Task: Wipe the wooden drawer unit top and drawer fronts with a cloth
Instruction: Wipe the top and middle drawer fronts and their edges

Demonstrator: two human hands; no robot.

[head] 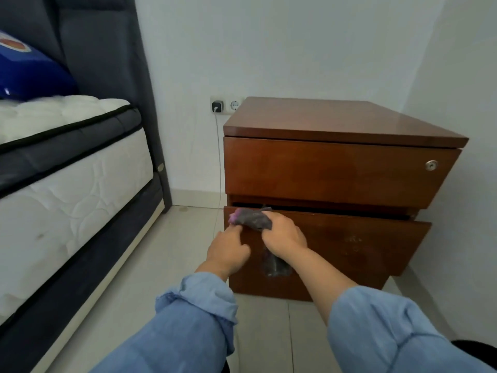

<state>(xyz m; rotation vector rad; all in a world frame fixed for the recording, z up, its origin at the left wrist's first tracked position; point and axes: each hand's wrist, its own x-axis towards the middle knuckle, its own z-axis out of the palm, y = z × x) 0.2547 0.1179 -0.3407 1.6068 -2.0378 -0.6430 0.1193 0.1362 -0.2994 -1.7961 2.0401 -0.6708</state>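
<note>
Two rolled-up light blue denim sleeves point(193, 313) fill the foreground, and from them both hands reach to the lower drawer. The right hand point(283, 236) has its grip closed round a crumpled grey and purple cloth point(251, 218), pressing it against the upper left corner of the lower drawer front point(349, 246), which stands slightly pulled out with a dark gap above it. The left hand point(228, 251) sits just beside, its fingers curled at the drawer's left edge and touching the cloth's lower corner; whether it pinches the cloth or the edge I cannot tell, though steadying the loose drawer while the other hand rubs seems the likely reason. The cloth is bunched small, probably to give firm pressure on the corner. Above is the closed upper drawer front point(330, 170) with a round metal lock point(431, 165), under the glossy brown wooden drawer unit top point(336, 119). To the left stand a white quilted mattress point(67, 184) and a wall socket with a black charger point(217, 106).
</note>
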